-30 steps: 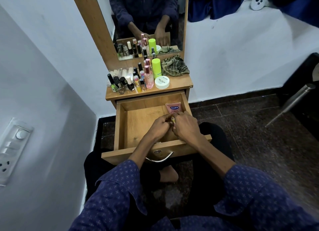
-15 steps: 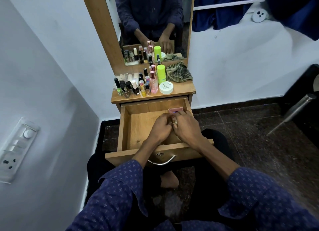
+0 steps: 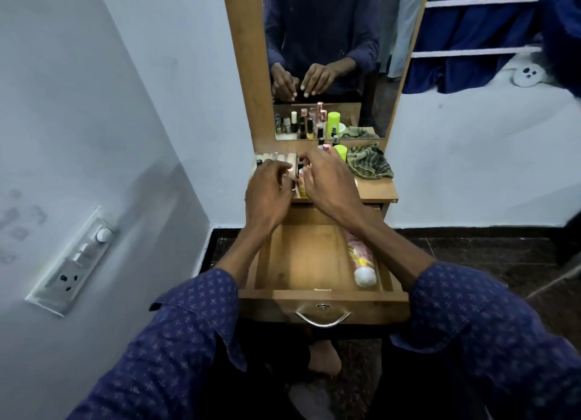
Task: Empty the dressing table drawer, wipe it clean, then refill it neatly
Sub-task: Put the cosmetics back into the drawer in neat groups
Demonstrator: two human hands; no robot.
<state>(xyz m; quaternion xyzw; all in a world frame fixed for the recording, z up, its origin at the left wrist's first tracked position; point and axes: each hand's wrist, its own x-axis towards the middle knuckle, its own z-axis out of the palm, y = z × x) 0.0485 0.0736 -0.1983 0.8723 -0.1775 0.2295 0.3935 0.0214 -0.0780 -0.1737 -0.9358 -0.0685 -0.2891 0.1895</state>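
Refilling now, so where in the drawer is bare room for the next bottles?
The drawer floor is bare from its left wall across to the pink tube lying along the right wall. The tabletop bottle cluster under both hands is crowded; the cloth fills its right corner.

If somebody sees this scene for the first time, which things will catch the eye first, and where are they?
First come the two hands, the left hand and the right hand, both reaching over the cluster of small bottles on the dressing table top. Below them the open drawer holds only a pink tube, lying along its right side. A crumpled green cloth sits at the back right of the top, by the mirror.
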